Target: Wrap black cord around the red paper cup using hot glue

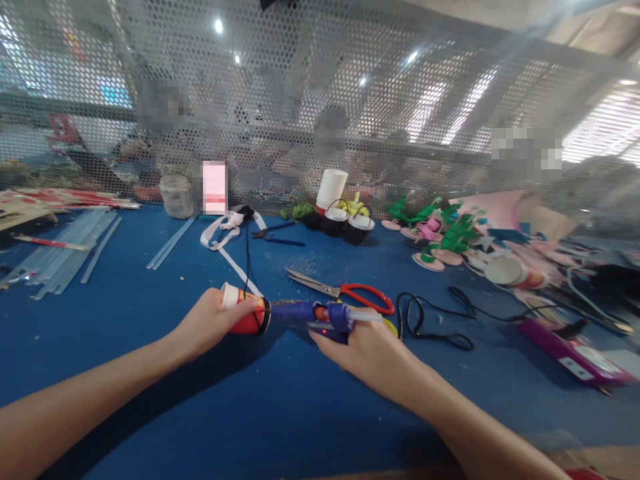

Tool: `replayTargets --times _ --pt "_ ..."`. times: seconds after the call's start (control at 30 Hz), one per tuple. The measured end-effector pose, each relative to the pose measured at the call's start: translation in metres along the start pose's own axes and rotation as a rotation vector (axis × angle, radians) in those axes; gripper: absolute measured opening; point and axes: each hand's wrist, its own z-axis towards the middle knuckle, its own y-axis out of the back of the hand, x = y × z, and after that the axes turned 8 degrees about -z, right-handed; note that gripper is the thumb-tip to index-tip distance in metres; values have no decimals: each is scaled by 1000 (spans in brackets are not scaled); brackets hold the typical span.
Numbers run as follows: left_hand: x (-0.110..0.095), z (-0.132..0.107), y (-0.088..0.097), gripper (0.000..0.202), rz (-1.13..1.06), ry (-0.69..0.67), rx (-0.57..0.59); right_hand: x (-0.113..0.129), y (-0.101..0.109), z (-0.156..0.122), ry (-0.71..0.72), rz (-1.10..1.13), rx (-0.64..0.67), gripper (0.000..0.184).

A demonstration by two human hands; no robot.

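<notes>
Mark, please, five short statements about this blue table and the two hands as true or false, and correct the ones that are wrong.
1. The left grip holds a red and white cup. True.
2. Red-handled scissors lie on the blue table. True.
3. The right grip holds those scissors. False: it holds a blue glue gun.
4. The tip of the glue gun points away from the held cup. False: it points toward the cup.
5. Translucent sticks lie on the left part of the table. True.
</notes>
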Motion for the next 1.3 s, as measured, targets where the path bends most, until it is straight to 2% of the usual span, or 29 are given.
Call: replayTargets --times 0.4,0.67,0.87,1.07,1.3 --pt "-1 -2 0 39 90 -35 36 -3 -3 5 -42 30 -5 19" --pt "-6 -5 -1 40 154 -45 17 0 -2 11 -42 23 -47 15" --pt "-8 -7 -2 39 151 -42 18 -1 -2 8 -47 43 -3 16" --pt "-7 -7 -2 40 148 -39 20 -2 -5 10 -53 25 -60 17" --pt "-7 -6 -1 39 152 -52 11 -2 -2 6 -55 27 -3 16"
